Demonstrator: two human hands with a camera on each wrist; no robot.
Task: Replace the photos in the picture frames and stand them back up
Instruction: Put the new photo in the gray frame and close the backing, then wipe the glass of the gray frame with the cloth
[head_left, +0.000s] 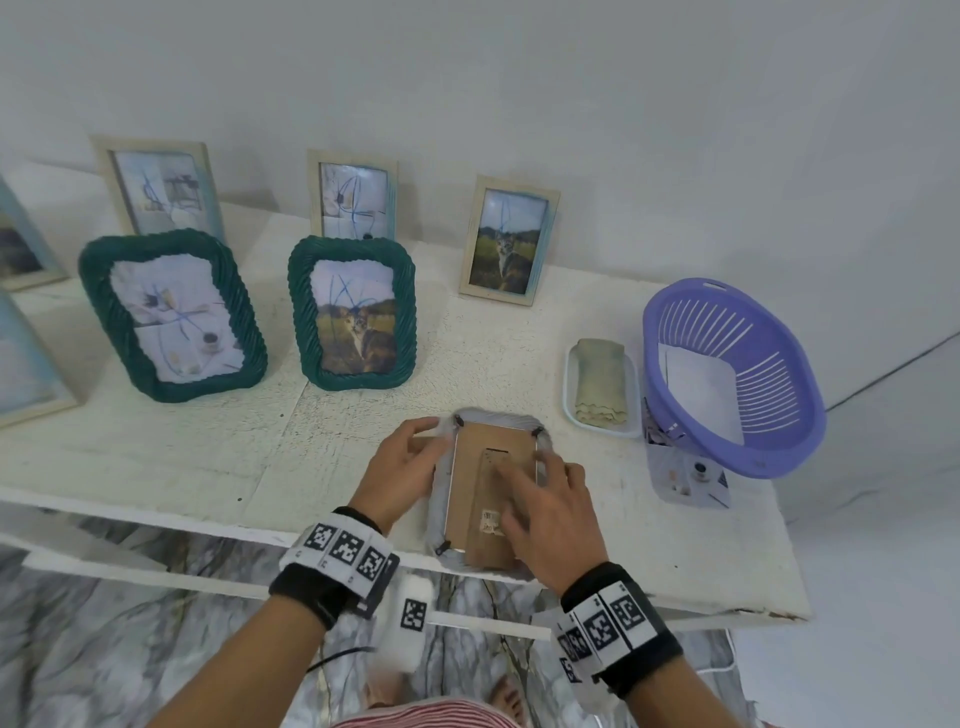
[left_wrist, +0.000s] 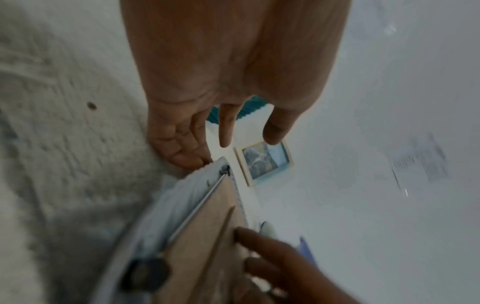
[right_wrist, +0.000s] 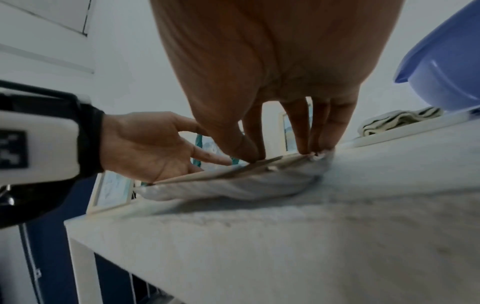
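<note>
Presently, a pale grey frame is lying face down at the near edge of the white table, its brown backing board facing up and black turn-clips showing at the corners. The right hand is resting on that board with fingers extended and spread, fingertips pressing down near the board's far end; it is pinching nothing. The left hand is lying at the frame's left side, fingers relaxed and fairly straight, its fingertips touching the frame's far left corner while the thumb is standing clear. Both wrists are carrying black bands with printed marker tags. Just right of the frame, a small white tray is holding a folded beige cloth, and beside it a purple slotted basket is sitting tilted, with white paper inside and loose photos lying under its near side. Farther back, two green wicker frames are standing upright. Behind them, near the wall, three light wooden frames are standing, each showing a photo. Further pale frames are showing partly at the left border.
</note>
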